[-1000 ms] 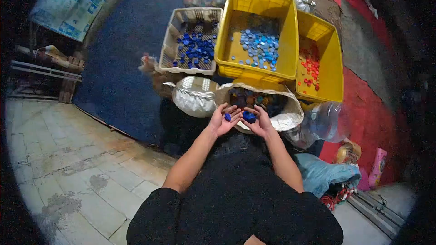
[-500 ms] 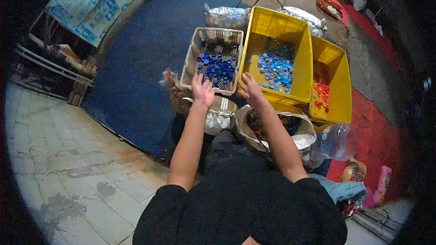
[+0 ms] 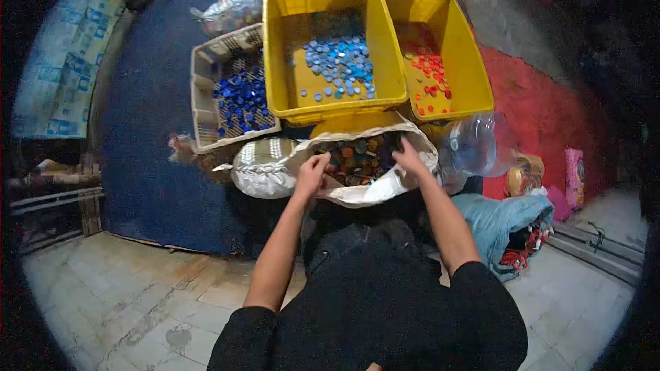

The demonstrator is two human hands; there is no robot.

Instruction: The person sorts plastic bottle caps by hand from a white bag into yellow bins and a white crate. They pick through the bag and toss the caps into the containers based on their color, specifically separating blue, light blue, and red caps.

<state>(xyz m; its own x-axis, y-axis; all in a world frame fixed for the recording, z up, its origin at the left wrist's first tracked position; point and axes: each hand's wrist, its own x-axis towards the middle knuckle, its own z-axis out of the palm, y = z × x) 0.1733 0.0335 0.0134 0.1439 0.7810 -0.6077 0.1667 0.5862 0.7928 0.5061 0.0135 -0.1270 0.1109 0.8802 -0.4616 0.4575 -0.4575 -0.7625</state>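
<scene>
Dozens of brown and orange caps [image 3: 359, 158] lie between the left hand [image 3: 313, 173] and right hand [image 3: 410, 158], both curled. Any pinch is unclear.

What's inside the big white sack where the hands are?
The sack holds lots of little caps, some orange, some green. The left hand and right hand hide bits at the sides, and whatever is under the top caps can't be seen.
</scene>
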